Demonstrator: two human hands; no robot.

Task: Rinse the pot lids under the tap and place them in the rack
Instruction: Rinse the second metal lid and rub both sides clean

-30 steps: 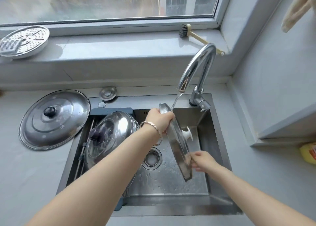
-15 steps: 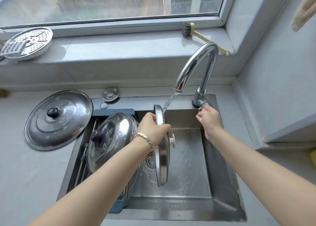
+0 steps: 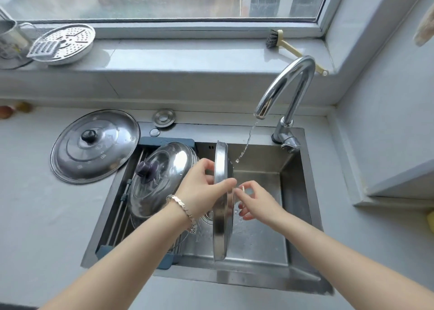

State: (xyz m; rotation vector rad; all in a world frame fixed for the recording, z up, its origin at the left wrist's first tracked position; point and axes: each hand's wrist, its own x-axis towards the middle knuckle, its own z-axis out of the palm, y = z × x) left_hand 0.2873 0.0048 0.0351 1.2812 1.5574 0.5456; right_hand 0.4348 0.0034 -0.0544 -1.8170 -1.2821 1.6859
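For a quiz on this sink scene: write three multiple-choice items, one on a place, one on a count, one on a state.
1. Where is the large steel lid with the black knob?
A on the windowsill
B on the counter left of the sink
C in the rack

2. How many lids stand in the blue-ended rack?
A none
B one
C three

3. The chrome tap is:
A dry
B gushing
C trickling

Answers: B, it lies flat on the counter; B, only the purple-knobbed lid is there; C, a thin broken stream falls beside the lid on edge in the left hand.

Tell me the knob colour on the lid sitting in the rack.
Dark purple knob, clearest in the head view.
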